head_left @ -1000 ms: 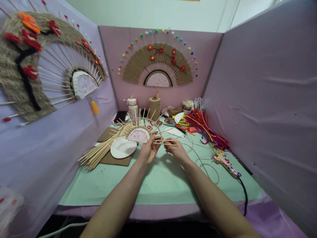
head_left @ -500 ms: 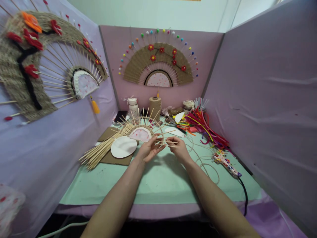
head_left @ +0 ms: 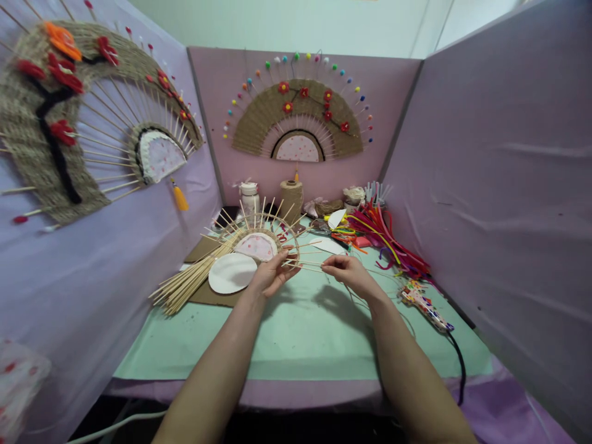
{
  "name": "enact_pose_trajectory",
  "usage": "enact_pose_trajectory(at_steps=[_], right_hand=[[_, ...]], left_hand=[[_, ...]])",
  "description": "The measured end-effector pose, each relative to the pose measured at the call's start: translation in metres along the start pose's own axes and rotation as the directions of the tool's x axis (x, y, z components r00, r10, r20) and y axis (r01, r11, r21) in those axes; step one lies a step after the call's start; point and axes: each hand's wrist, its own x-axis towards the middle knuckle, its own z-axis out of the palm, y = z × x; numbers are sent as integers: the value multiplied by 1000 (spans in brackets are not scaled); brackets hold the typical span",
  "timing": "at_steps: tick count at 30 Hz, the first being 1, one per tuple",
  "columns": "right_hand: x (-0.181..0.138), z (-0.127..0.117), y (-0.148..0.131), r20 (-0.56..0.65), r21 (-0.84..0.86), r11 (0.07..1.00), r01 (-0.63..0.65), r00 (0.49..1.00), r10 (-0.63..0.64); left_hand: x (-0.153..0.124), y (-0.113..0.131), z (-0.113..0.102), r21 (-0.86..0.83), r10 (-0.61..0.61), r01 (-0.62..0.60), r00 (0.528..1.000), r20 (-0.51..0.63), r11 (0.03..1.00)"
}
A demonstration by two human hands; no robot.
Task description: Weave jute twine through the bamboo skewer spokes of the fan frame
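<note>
My left hand (head_left: 276, 274) grips the lower right end of a small half-round fan frame (head_left: 257, 245), thumb on top and fingers below. Thin wooden sticks fan out from its white, red-dotted centre, and a ring of twine runs around them. To the right, my right hand (head_left: 348, 271) is closed in a pinch on jute twine (head_left: 350, 296), beside the tips of the lowest sticks. Some of the twine hangs below that hand and trails over the table; its exact path between the fingers is hard to see.
Left of the frame lie a bundle of sticks (head_left: 192, 280), a white oval card (head_left: 232, 273) and brown cardboard (head_left: 213, 298). A twine spool (head_left: 291, 200) and white bottle (head_left: 250, 198) stand behind. Pipe cleaners (head_left: 391, 237) and a corded glue gun (head_left: 426, 306) lie right.
My right hand has moved right, away from my left hand, drawing the twine out. The fan frame and my left hand have shifted slightly left.
</note>
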Motion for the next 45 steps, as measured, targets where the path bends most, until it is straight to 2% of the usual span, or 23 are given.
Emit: enact_pose_trajectory(at_steps=[6,12,17,21,25,30,34,38,45], right_hand=[[-8,-9,-7,43,61,996,70,996,-73],[2,4,4,-166,151,985,89,984,-63],[11,18,15,-261,141,989,51,965,-12],[15,25,19,-298,167,982,83,954,-30],[15,25,21,-322,157,981,114,945,-58],[13,23,17,-328,155,980,125,942,-68],[11,19,13,-352,182,976,119,935,-48],[9,5,11,-322,187,978,95,946,-31],[2,-13,8,-239,135,974,180,960,-144]], left_hand=[[3,1,-2,8,1,0,999,-32,1000],[3,1,-3,5,-17,17,1000,-7,1000],[-4,-8,6,2,-80,80,997,25,997],[-13,-22,17,18,-169,168,978,121,986],[-20,-25,24,38,-216,213,963,159,976],[-20,-21,22,69,-259,250,946,194,966],[-15,-17,15,75,-222,211,958,184,975],[-11,-11,10,91,-175,163,974,145,982],[-8,-6,10,101,-120,113,990,69,988]])
